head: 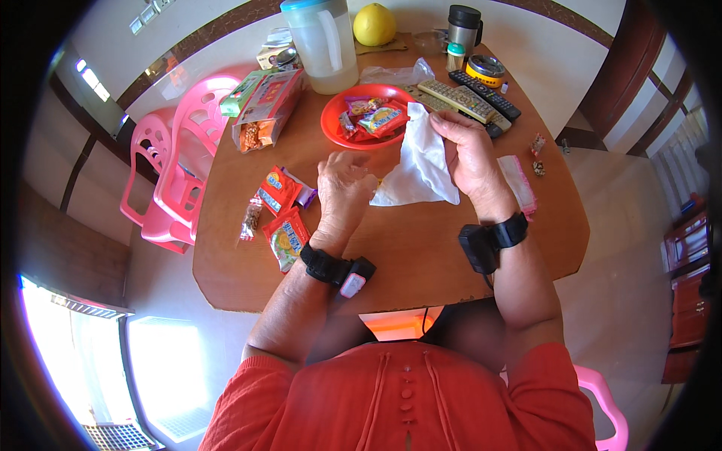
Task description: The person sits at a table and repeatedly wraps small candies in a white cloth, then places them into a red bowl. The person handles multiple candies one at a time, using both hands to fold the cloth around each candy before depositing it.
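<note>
My right hand (471, 149) pinches a crumpled white tissue (420, 163) by its upper edge, between thumb and fingers. The tissue hangs over the wooden table in front of a red plate. Left of it is my left hand (345, 183), its fingers curled and its thumb side close to the tissue's lower left corner. Whether it touches the tissue or grips anything small is hidden. Left of that hand lie an orange-red snack packet (279, 189), a second red packet (289, 237), a purple packet (305, 194) and a clear-wrapped candy (251, 217).
The red plate (333, 132) holds several wrapped snacks. Behind stand a plastic pitcher (324, 51), a yellow pomelo (374, 25) and a steel mug (463, 34). Remote controls (457, 100) lie at right, near a pink-edged cloth (516, 183). A snack bag (268, 110) lies at left, near pink chairs (192, 129).
</note>
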The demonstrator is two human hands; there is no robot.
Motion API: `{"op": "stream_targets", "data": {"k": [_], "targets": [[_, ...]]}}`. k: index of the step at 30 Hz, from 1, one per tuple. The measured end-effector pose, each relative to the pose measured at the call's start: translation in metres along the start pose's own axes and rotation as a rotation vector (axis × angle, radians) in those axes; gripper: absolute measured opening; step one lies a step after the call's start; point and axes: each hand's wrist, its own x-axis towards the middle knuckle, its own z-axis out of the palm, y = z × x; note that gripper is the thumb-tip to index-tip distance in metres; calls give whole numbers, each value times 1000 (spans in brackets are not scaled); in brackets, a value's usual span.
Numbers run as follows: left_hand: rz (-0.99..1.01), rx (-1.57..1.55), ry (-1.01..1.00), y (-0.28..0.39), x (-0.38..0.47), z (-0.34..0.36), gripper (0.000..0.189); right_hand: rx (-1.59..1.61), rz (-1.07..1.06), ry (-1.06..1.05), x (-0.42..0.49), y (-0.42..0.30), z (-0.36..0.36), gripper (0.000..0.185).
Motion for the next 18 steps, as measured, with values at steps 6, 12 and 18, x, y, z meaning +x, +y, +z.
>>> {"op": "stream_targets", "data": {"k": [6, 12, 18], "targets": [[-201, -862, -202, 41, -9, -8, 39, -33, 142, -154, -10, -3, 10, 15], [-428, -720, -413, 29, -6, -10, 10, -344, 21, -92, -8, 8, 13, 10], [-411, -1231, -296, 8, -3, -8, 17, -692, -150, 83, -4, 9, 12, 9]]}}
